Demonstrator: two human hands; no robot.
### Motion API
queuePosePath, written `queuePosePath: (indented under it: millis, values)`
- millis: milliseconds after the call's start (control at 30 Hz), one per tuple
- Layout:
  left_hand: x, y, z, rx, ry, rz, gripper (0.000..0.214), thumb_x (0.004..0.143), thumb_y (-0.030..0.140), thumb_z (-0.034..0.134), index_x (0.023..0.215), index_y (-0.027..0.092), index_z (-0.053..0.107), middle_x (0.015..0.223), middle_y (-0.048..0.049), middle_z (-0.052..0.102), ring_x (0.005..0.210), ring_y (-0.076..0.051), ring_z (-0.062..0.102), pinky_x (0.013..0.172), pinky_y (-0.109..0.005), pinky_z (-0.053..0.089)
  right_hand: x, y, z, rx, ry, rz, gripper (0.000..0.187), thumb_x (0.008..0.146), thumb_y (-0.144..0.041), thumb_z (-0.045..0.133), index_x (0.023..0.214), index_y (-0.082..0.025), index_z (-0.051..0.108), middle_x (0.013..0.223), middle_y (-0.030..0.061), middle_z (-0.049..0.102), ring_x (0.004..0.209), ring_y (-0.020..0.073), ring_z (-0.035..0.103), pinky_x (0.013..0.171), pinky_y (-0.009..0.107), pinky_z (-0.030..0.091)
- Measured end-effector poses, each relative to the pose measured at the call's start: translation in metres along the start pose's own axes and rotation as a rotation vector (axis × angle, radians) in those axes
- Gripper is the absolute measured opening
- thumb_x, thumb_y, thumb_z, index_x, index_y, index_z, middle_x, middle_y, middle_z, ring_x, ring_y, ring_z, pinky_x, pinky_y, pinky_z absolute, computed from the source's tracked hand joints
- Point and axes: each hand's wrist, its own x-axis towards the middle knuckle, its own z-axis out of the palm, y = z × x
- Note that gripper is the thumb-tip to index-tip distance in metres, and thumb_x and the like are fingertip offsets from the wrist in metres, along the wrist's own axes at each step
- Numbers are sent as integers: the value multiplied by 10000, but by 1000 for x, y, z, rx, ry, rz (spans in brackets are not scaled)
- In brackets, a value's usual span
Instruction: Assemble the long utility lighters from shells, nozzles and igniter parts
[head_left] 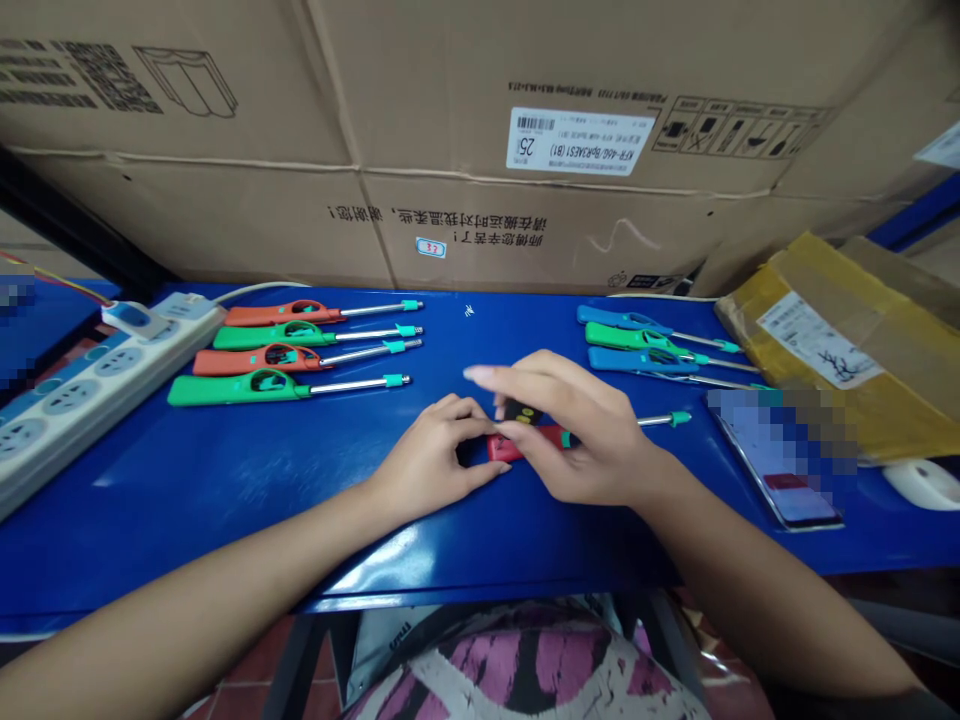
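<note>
A red gas lighter (504,447) with a long metal tube lies on the blue table, handle end to the left. My left hand (431,455) rests on the table and grips that end between thumb and fingers. Above the handle, my right hand (589,430) is curled, its thumb and fingers around a small black piece with yellow marks (523,412). The right hand covers the middle of the lighter; the tube's tip shows beyond it. Whether the black piece touches the handle I cannot tell.
Several orange and green lighters (232,388) lie in a row at left, beside a white power strip (82,385). Blue and green lighters (637,358) lie at right, near a phone (776,470) and a yellow-taped package (847,350). A large cardboard box (450,120) stands behind.
</note>
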Motion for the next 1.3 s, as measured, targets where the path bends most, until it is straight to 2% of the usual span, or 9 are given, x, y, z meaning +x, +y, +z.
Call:
queuePosePath:
  millis: [100, 233, 433, 533, 633, 833, 1000, 1167, 1300]
  values:
    - [0, 0, 0, -5, 0, 6, 184, 850, 280, 753, 1025, 224, 732, 937, -39, 668, 891, -220, 610, 829, -395, 512, 0, 1, -2, -90, 44, -19, 328, 965, -298, 623, 1281, -215, 600, 965, 49, 654, 849, 164, 633, 734, 295, 568]
    - [0, 0, 0, 18, 8, 21, 231, 835, 294, 768, 1050, 219, 731, 973, -52, 677, 910, -233, 609, 851, -418, 510, 2, -2, -4, 61, -85, 42, 448, 1035, -216, 372, 1477, -152, 408, 1339, 160, 600, 1127, 215, 627, 975, 434, 539]
    - [0, -1, 1, 5, 11, 20, 161, 856, 309, 741, 985, 213, 734, 979, -55, 695, 924, -234, 631, 836, -405, 524, -5, 5, 3, -145, 101, -73, 287, 936, -250, 665, 1211, -218, 591, 899, 25, 699, 791, 148, 678, 686, 263, 576]
    - [0, -3, 1, -4, 8, 24, 195, 852, 320, 747, 1013, 210, 739, 982, -57, 700, 919, -239, 638, 851, -420, 525, -5, 3, 1, -93, 32, -111, 314, 999, -279, 547, 1294, -173, 564, 1129, 113, 713, 1044, 196, 698, 830, 313, 603]
    - [-1, -4, 1, -15, 10, 12, 203, 836, 321, 764, 994, 195, 738, 1046, -74, 702, 963, -254, 642, 886, -442, 524, -1, -1, 0, 38, -32, -110, 427, 1022, -174, 380, 1437, -121, 467, 1345, 176, 627, 1274, 232, 598, 990, 401, 563]
    - [0, -2, 1, -26, 0, 1, 206, 855, 318, 739, 1022, 198, 733, 994, -69, 702, 957, -251, 643, 866, -430, 532, -1, 1, 2, -134, 169, -69, 418, 878, -280, 745, 1279, -272, 627, 892, 28, 673, 791, 172, 672, 674, 277, 593]
    - [0, -1, 1, -13, 13, 4, 205, 841, 316, 759, 1010, 202, 734, 1042, -76, 698, 1014, -267, 632, 927, -461, 520, 1, 2, 1, -14, 30, -38, 414, 997, -196, 502, 1411, -193, 528, 1269, 127, 657, 1184, 238, 632, 969, 424, 565]
    - [0, -2, 1, -39, -16, -10, 173, 853, 292, 742, 987, 183, 729, 980, -73, 696, 938, -248, 642, 865, -428, 538, 0, 2, 1, -110, 126, -63, 407, 898, -289, 727, 1291, -247, 629, 963, 40, 635, 908, 175, 642, 767, 316, 595]
    - [0, -2, 1, -22, 4, 11, 223, 850, 318, 749, 1044, 206, 742, 1030, -80, 697, 984, -262, 637, 929, -465, 521, 2, -1, -1, -4, -10, -34, 387, 1002, -218, 499, 1381, -169, 558, 1277, 139, 601, 1196, 234, 593, 943, 411, 568]
